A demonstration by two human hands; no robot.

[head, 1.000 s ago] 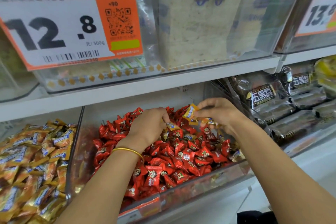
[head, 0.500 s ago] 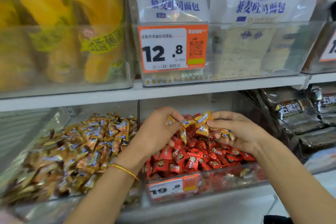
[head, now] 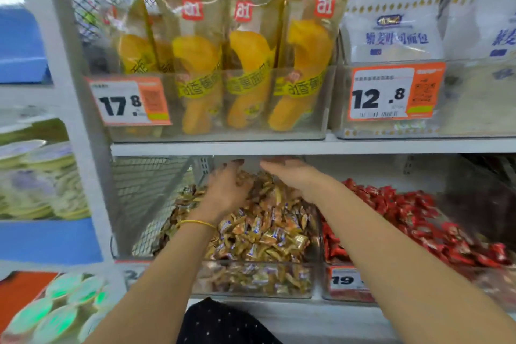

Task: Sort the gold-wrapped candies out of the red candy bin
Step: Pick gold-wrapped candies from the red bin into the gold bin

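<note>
Reaching with both hands over the heap of gold-wrapped candies (head: 265,232) in a clear bin (head: 251,279), far at the back, just under the shelf board (head: 279,146). Bending the left hand (head: 226,193) down onto the heap with curled fingers; cannot tell whether any candy is gripped beneath, because of blur. Holding the right hand (head: 290,176) flat above the heap, fingers straight, released, nothing in it. Wearing a thin yellow bracelet (head: 195,223) on the left wrist.

Standing just right of this bin, wall beside wall: the red candy bin (head: 494,276), full of red wrappers, with a white tag (head: 344,279) reading "19" on its front, crossed at the near left corner by the right forearm.

Showing on the upper shelf: a price tag "17.8" (head: 125,103) before yellow bags (head: 195,64) marked with a red "a1", and a price tag "12.8" (head: 391,92) with an orange QR field before white bags (head: 391,36) printed in blue Chinese characters, too soft to read.
</note>
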